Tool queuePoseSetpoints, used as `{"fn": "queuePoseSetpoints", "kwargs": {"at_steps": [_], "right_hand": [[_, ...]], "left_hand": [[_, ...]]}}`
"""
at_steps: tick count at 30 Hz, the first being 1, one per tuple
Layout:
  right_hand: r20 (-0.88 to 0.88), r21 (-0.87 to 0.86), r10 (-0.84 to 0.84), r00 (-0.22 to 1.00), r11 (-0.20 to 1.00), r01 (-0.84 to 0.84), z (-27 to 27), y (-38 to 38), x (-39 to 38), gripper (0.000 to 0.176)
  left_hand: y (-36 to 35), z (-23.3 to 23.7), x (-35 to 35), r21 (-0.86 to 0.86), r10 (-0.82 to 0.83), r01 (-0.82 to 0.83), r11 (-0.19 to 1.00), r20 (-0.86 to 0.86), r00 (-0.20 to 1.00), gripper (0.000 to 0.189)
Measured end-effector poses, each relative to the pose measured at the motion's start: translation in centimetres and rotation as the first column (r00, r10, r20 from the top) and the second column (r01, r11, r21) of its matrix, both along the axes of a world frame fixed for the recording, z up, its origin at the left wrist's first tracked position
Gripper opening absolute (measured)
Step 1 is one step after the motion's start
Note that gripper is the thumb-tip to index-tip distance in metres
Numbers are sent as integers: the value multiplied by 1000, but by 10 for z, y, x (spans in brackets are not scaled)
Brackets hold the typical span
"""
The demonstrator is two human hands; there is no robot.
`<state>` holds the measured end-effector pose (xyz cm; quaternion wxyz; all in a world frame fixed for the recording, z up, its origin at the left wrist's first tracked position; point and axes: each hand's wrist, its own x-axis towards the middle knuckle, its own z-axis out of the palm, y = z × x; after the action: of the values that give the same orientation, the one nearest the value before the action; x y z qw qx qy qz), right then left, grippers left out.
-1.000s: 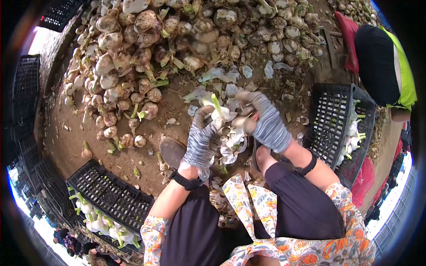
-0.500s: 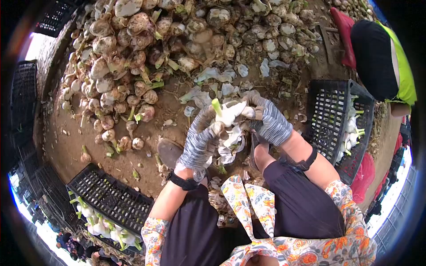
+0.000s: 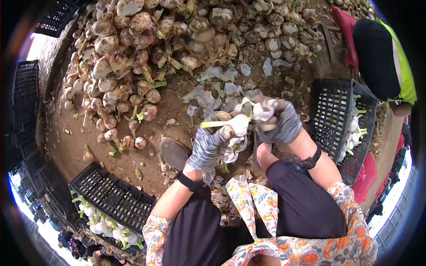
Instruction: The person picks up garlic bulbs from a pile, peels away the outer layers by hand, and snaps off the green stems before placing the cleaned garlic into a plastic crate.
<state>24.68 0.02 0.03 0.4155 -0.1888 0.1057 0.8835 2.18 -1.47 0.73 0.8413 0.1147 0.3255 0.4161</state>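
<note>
My left hand [image 3: 207, 142], in a grey striped glove, is closed around a white garlic bulb [image 3: 240, 125]. The bulb's cut green stem points left. My right hand [image 3: 286, 126], gloved the same way, is beside the bulb with its fingers bent and smeared by motion. A whitish strip of garlic skin [image 3: 262, 111] shows at those fingers, partly blurred. Peeled garlic skins [image 3: 218, 73] lie on the ground beyond my hands.
A large heap of unpeeled garlic [image 3: 144, 40] spreads ahead. Black crates holding white garlic stand at left [image 3: 113, 186] and right [image 3: 330, 117]. At the upper right is a person in dark and yellow-green clothing [image 3: 377, 57]. A red mesh bag [image 3: 366, 177] lies beside the right crate.
The bulb has turned, so its stem went from pointing up to pointing left. My right hand has moved slightly right and down, with loose skin showing at its fingers.
</note>
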Motion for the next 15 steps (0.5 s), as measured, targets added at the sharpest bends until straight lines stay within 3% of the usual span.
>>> {"fn": "queuePoseSetpoints", "kwargs": {"at_steps": [3, 4, 5, 7, 9, 11, 12, 13, 15], "right_hand": [[11, 40, -33, 999, 999, 32, 0, 5, 14, 37], [778, 334, -92, 621, 898, -286, 3, 2, 7, 40], [890, 222, -427, -158, 710, -669, 9, 1, 0, 43], [851, 174, -478, -218, 648, -742, 36, 9, -12, 47], [925, 361, -343, 167, 647, -671, 49, 15, -26, 45], [934, 337, -323, 154, 644, -687, 39, 16, -30, 43], [964, 257, -138, 228, 710, -656, 38, 18, -34, 41], [966, 258, -157, 205, 658, -708, 27, 15, -33, 38], [966, 256, -179, 184, 603, -755, 19, 15, -36, 35]], "left_hand": [[8, 8, -1, -48, 126, -123, 991, 62, 990, 40], [11, 9, -7, -90, 110, -108, 990, 27, 994, 38], [12, 7, -10, -89, 108, -105, 990, 25, 994, 38], [11, 1, -13, -123, 109, -102, 987, 58, 992, 37], [10, -1, -13, -65, 75, -72, 995, 40, 996, 35], [9, -3, -15, 201, 78, -16, 979, -304, 949, 34], [13, 3, -15, 285, 108, -6, 958, -341, 934, 26], [15, 6, -16, 283, 104, -4, 959, -341, 934, 26], [18, 10, -17, 448, 116, 171, 878, -545, 830, 20]]}}
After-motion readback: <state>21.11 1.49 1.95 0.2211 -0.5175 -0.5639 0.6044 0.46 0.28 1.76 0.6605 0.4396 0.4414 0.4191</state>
